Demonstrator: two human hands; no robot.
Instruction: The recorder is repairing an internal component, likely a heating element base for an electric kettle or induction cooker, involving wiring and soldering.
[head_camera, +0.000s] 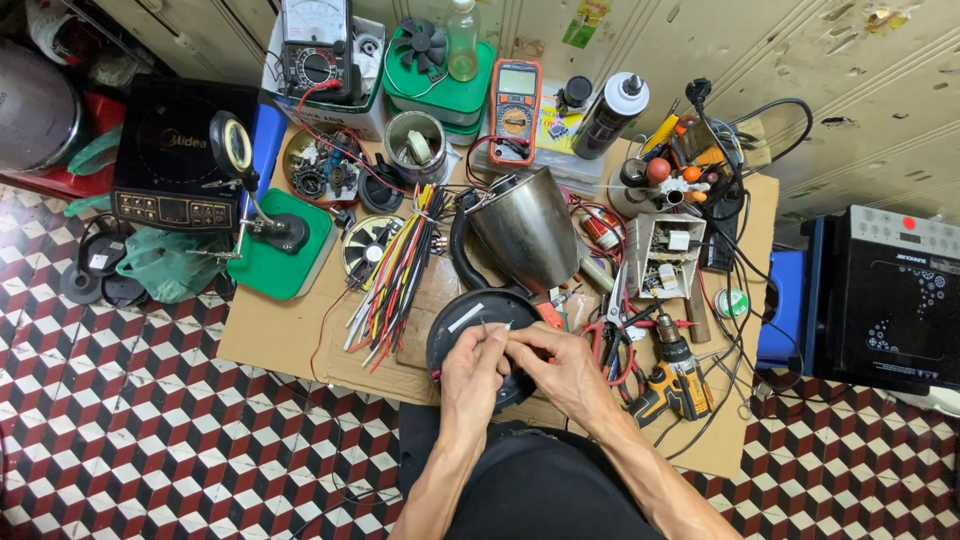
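Note:
My left hand (474, 362) and my right hand (556, 366) meet over a round black kettle base (462, 322) at the near edge of a low table (270, 335). The fingertips of both hands pinch a thin wire end (497, 329) between them. Just beyond lies a steel kettle body (524, 228) tipped on its side, with its black handle (462, 250) toward the left. A bundle of coloured wires (395, 275) lies left of the base.
A cordless drill (676, 378) and red-handled pliers (612, 350) lie right of my hands. An orange multimeter (514, 100), an analogue meter (315, 45), a magnifier stand (262, 225), tins and a spray can crowd the far side. Induction cookers (180, 150) flank the table.

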